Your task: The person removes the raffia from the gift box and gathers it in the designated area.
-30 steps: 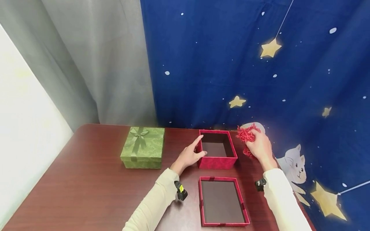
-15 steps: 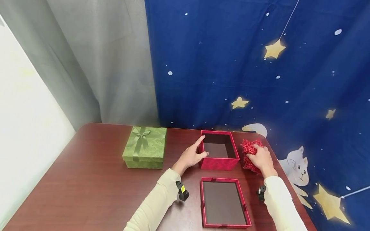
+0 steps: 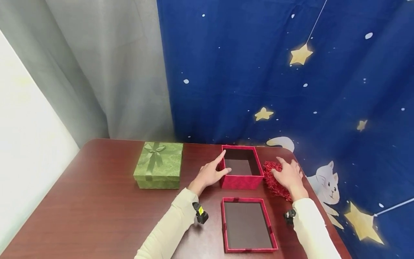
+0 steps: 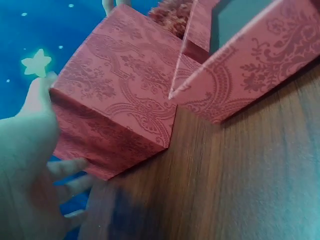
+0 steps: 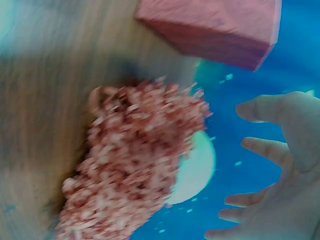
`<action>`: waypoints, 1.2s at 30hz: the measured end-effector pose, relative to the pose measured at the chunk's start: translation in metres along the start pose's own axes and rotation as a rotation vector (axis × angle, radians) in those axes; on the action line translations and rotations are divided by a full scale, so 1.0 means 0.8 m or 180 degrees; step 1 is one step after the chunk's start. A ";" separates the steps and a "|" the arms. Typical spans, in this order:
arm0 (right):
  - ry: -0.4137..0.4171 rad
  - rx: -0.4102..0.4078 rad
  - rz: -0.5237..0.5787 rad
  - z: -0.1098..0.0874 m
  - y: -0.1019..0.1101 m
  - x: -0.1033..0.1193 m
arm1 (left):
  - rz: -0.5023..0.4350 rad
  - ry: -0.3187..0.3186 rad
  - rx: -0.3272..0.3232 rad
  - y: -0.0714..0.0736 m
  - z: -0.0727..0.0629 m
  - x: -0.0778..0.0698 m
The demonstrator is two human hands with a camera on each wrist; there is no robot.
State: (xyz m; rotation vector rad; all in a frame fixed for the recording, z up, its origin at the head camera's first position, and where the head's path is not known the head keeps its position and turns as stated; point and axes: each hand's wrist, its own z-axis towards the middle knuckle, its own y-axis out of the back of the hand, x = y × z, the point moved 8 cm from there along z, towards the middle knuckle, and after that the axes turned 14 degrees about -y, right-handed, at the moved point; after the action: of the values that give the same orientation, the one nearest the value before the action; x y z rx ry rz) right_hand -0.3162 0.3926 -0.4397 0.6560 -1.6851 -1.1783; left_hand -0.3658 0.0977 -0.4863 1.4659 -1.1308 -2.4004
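Observation:
A red patterned gift box (image 3: 242,182) stands open-topped near the back of the table, its dark inside bare. My left hand (image 3: 209,175) rests at its left side, thumb at the near rim and fingers spread along the wall; the left wrist view shows the patterned wall (image 4: 120,75) beside the hand. To the right of the box lies a heap of red crinkled paper shred (image 3: 274,181). My right hand (image 3: 289,176) is over its right part, fingers spread; in the right wrist view a gap separates the fingers from the paper shred (image 5: 135,155).
The red box's lid (image 3: 249,225) lies inside-up in front of the box. A green gift box (image 3: 160,165) with a ribbon bow stands closed at the left. Curtains (image 3: 226,72) hang right behind the table (image 3: 97,201).
My right hand has lowered the red paper shred onto the table right of the box and released it, its fingers now spread. The left hand keeps its place at the box.

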 end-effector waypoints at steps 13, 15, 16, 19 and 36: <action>0.0831 -0.0303 0.0420 -0.081 0.009 0.129 | 0.1043 -0.0826 -0.0544 0.098 -0.089 -0.056; 0.0944 -0.0315 0.0444 -0.089 0.005 0.153 | 0.1212 -0.0781 -0.0658 0.123 -0.102 -0.054; 0.0993 -0.0320 0.0458 -0.092 0.003 0.164 | 0.1277 -0.0756 -0.0688 0.135 -0.108 -0.051; 0.1135 -0.0310 0.0497 -0.101 -0.006 0.197 | 0.1634 -0.0658 -0.0793 0.174 -0.124 -0.036; 0.1479 0.0383 0.0560 -0.114 -0.106 0.330 | 0.1338 0.0535 -0.0839 0.269 -0.182 0.092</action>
State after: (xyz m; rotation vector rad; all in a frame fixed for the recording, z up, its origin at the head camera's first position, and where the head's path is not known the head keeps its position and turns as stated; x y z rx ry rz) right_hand -0.3493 0.1051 -0.4055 0.7708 -1.3895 -0.7345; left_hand -0.3460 -0.1677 -0.4385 1.1813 -0.9306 -2.0080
